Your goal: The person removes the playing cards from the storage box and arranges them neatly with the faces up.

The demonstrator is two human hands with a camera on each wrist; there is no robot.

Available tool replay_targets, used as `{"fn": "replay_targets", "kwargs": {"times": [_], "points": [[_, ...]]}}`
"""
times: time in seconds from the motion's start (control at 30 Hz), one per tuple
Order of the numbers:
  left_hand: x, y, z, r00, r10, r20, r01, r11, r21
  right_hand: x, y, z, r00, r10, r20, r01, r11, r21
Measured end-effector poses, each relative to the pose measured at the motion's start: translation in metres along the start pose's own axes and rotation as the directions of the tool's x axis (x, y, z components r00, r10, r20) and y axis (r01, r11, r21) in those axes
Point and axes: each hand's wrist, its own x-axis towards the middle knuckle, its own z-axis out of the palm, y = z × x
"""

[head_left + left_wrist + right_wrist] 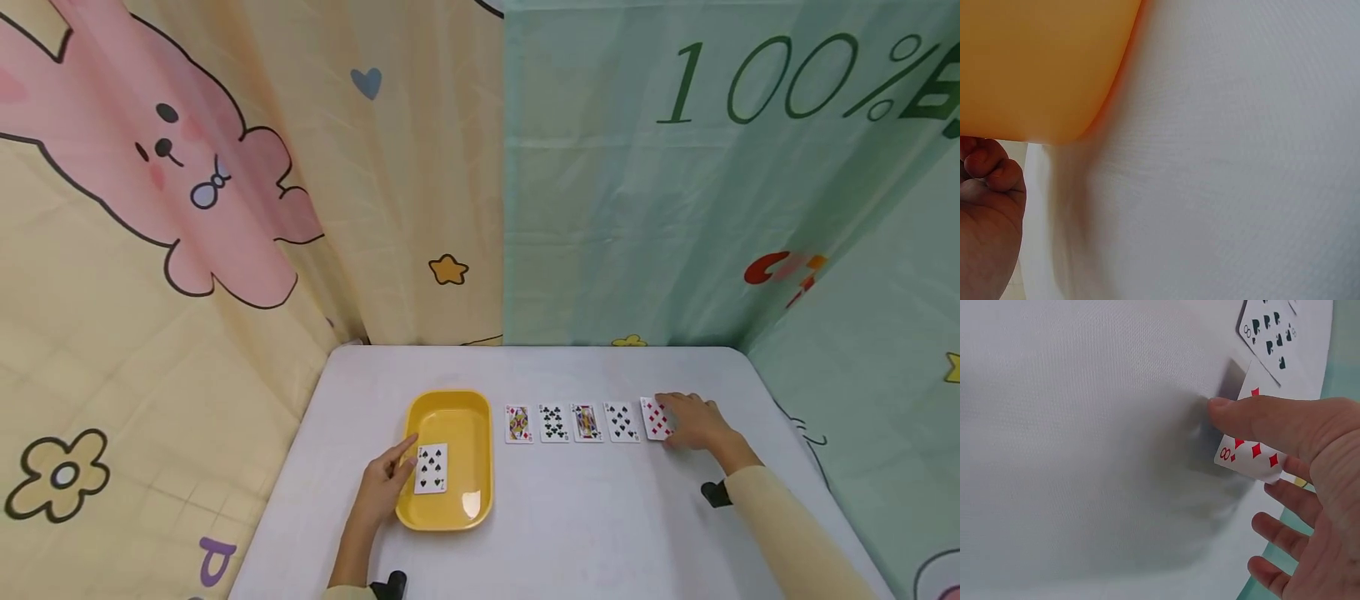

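Note:
At the right end of a row of playing cards, my right hand [696, 421] pinches the eight of diamonds [1255, 450] between thumb and index finger. In the right wrist view the card is tilted, with part of it behind the thumb. The eight of spades [622, 422] lies just left of it. My left hand [385, 479] holds the left rim of a yellow tray [468, 467]. In the left wrist view its fingers [1004, 175] are curled against the tray's side. A spades card [431, 468] lies face up inside the tray, near the thumb.
Left along the row lie a face card [587, 423], a clubs card [554, 423] and a red-suit face card [519, 424], all face up. White cloth covers the table [570, 517]. Printed curtains [435, 183] hang behind its far edge and along both sides.

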Motion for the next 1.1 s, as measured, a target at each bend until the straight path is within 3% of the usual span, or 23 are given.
{"fn": "replay_targets", "kwargs": {"times": [0.43,0.73,0.93,1.1], "points": [[-0.002,-0.001,0.002,1.0,0.021,0.003,-0.021,1.0,0.011,0.005,0.005,0.014,0.999,0.014,0.033,-0.015,0.999,0.029],[0.0,0.0,0.003,1.0,0.018,0.008,-0.018,1.0,0.011,-0.001,-0.003,0.003,0.998,0.042,0.043,-0.044,0.998,0.048],[-0.001,-0.001,0.001,1.0,0.011,0.012,-0.011,1.0,0.015,-0.008,-0.01,-0.004,0.999,0.005,-0.046,0.0,0.995,0.103],[-0.001,0.001,0.0,0.999,0.034,0.006,-0.034,0.999,0.014,-0.007,-0.027,-0.014,0.987,-0.051,-0.151,0.071,0.988,0.136]]}}
